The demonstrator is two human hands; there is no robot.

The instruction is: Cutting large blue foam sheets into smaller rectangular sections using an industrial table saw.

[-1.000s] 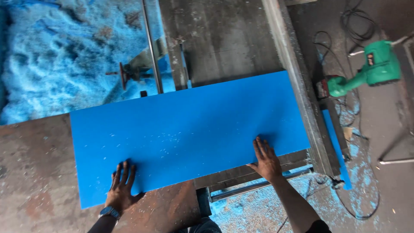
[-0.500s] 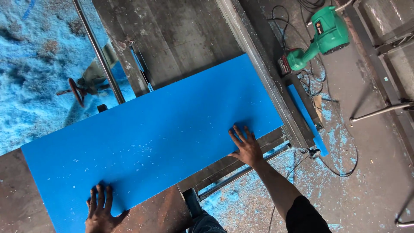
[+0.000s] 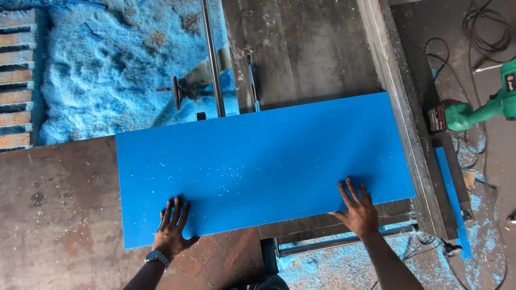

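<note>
A large flat blue board lies across a dark metal saw table. My left hand, with a watch on its wrist, presses flat on the board's near left edge, fingers spread. My right hand lies flat with fingers apart on the near right part of the board. The board's right end rests against a long grey metal fence. A thin saw blade slot runs just beyond the board's far edge.
A heap of blue sawdust fills the far left. A rusty brown plate lies under the board's left end. A green power tool and black cables lie on the floor at right, beside a narrow blue strip.
The view has swung, so the board now sits level in the frame instead of tilted. Both hands stay flat on its near edge.
</note>
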